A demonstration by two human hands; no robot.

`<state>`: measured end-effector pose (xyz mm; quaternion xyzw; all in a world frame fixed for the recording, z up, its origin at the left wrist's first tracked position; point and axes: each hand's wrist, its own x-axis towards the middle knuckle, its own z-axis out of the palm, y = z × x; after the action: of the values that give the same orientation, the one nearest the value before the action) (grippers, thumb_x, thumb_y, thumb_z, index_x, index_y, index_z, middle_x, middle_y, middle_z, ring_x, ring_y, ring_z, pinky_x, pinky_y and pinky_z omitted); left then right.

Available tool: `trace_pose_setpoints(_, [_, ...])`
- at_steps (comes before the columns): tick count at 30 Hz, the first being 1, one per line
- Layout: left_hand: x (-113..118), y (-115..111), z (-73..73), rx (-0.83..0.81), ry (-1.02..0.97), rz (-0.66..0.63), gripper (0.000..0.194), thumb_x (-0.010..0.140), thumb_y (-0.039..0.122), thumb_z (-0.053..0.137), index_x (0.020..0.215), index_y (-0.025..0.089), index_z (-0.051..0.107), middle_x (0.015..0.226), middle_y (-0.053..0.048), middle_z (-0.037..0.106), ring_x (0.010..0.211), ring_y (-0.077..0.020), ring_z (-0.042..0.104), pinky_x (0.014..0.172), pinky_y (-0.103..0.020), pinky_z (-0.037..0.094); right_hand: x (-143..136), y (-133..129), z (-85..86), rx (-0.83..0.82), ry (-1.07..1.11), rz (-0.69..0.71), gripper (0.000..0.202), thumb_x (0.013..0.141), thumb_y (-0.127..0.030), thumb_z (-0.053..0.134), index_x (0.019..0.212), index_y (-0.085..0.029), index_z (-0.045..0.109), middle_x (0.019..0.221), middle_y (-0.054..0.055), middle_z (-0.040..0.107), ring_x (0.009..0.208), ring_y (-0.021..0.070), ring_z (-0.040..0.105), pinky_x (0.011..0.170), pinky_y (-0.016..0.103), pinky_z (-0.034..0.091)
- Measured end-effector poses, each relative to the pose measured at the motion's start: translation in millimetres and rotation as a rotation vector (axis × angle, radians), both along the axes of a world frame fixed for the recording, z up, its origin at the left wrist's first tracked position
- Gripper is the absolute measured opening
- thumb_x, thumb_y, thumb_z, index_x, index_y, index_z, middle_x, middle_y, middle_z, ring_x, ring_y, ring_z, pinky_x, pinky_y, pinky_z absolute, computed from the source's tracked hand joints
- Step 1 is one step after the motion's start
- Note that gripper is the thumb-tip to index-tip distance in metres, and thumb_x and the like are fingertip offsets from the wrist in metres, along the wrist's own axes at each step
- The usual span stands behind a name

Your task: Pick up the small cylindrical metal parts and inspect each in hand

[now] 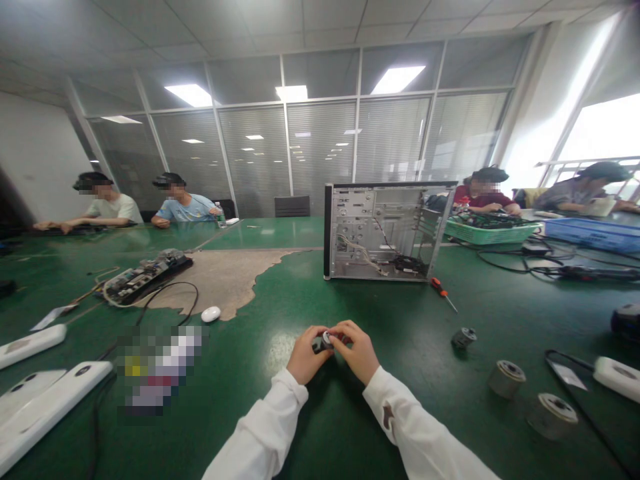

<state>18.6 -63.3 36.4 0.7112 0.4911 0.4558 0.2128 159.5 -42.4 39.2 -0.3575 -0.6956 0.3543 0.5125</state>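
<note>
In the head view, the left hand (306,353) and right hand (359,351) pinch a small dark part (326,339) with a pale round face between curled, nearly closed fingertips, just over the glossy green table (287,287). Wrists angle inward from white sleeves (260,427). Dull metal cylinders (507,381) stand rightward; an open-sided metal case (350,230) stands ahead.

Your left hand (307,355) and right hand (359,349) hold a small part (327,338); an open metal case (387,230) stands beyond your right hand.
</note>
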Motion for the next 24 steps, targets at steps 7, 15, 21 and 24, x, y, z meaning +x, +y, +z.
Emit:
trace_pose_setpoints(7, [1.4, -1.7, 3.2, -0.001, 0.014, -0.008, 0.033, 0.059, 0.012, 0.06, 0.091, 0.019, 0.057, 0.088, -0.004, 0.059, 0.083, -0.018, 0.054, 0.075, -0.03, 0.042, 0.7, -1.1, 3.7, 0.015, -0.013, 0.013, 0.009, 0.068, -0.029, 0.055, 0.07, -0.024, 0.062, 0.076, 0.003, 0.052, 0.064, 0.0147, 0.047, 0.063, 0.029, 0.039])
trace_pose_setpoints(15, [1.0, 0.1, -1.4, -0.027, 0.008, -0.001, 0.035, 0.058, 0.011, 0.06, 0.091, 0.019, 0.056, 0.089, -0.004, 0.059, 0.084, -0.0179, 0.053, 0.076, -0.03, 0.041, 0.6, -2.0, 7.0, 0.08, -0.022, -0.024, 0.009, 0.072, -0.026, 0.05, 0.071, -0.023, 0.058, 0.076, 0.003, 0.051, 0.068, 0.016, 0.047, 0.064, 0.029, 0.037])
trace_pose_setpoints(21, [-4.1, 5.1, -6.0, -0.091, -0.085, 0.048, 0.032, 0.058, 0.011, 0.06, 0.089, 0.018, 0.056, 0.088, -0.003, 0.061, 0.084, -0.0175, 0.055, 0.078, -0.031, 0.041, 10.7, 13.0, -2.6, 0.081, -0.063, -0.094, 0.007, 0.071, -0.025, 0.051, 0.07, -0.023, 0.057, 0.075, 0.003, 0.051, 0.067, 0.0162, 0.047, 0.062, 0.029, 0.036])
trace_pose_setpoints(24, [-8.2, 8.9, -9.4, -0.099, -0.131, 0.09, 0.032, 0.058, 0.011, 0.059, 0.089, 0.018, 0.056, 0.088, -0.003, 0.061, 0.085, -0.0178, 0.055, 0.078, -0.032, 0.041, 17.6, 24.7, -15.5, 0.068, -0.176, -0.103, 0.006, 0.069, -0.023, 0.052, 0.067, -0.023, 0.057, 0.071, 0.002, 0.051, 0.064, 0.0159, 0.047, 0.061, 0.029, 0.036])
